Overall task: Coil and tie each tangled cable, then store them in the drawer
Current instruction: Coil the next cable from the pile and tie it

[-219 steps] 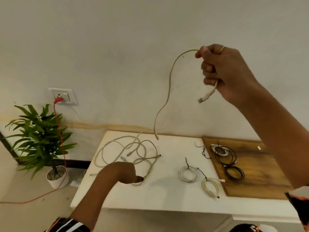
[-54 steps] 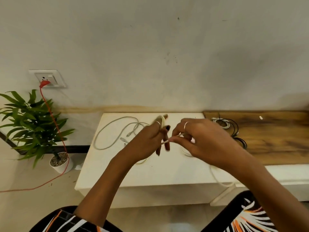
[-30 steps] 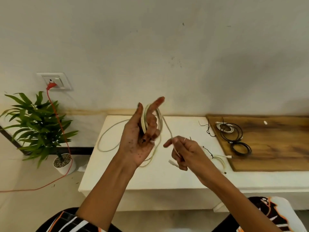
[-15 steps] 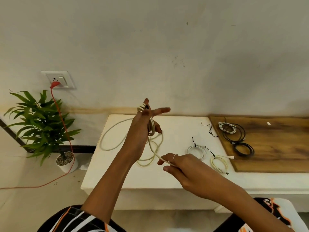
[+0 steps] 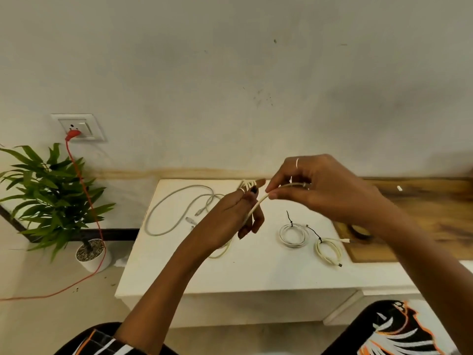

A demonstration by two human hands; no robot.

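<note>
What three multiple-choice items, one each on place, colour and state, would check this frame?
1. Where do the two tied coils lie?
A. on the white table
B. on the floor
C. in the plant pot

2. What colour is the cord plugged into the wall socket?
A. black
B. orange-red
C. blue

3. What is the right hand doing?
A. resting flat on the table
B. hanging idle
C. pinching the cable

Key: 1 A, both tied coils rest on the white table. 2 B, the cord from the socket is orange-red. 3 C, the right hand pinches the cable that the left hand holds.
</note>
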